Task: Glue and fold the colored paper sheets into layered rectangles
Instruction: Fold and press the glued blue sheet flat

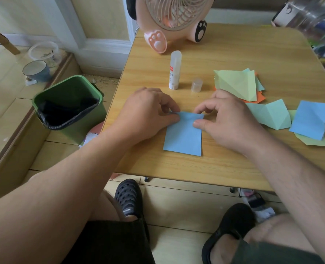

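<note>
Left hand (146, 115): thumb and forefinger curled, pinching the far left corner of the blue paper (183, 135), probably to square the fold edge. Right hand (226, 119): thumb tip pressed flat on the sheet near its far right corner, forefinger hooked over the far edge just above it. It looks like a pinch on that corner, with the other fingers loosely curled and holding nothing. With both far corners held, the sheet can't skew while the crease is set.

The blue paper lies flat as a tall rectangle near the table's front edge, roughly centre; its near edge is free. I judge it already folded, layers being aligned or pressed.

Glue stick (175, 70) stands upright and uncapped just beyond the hands, its cap (196, 84) beside it, likely left open for the next pass.

Right side of the table (234, 50): a pile of creased sheets topped by a yellow-green sheet (235, 84) with orange under it, then a mint sheet (268, 116) and another blue piece (311, 120) toward the right edge, apparently staged stock or finished parts; can't tell which.

Pink fan (174, 20) sits at the far edge. Green bin (68, 103) stands on the floor off the left edge, handy for scraps.
</note>
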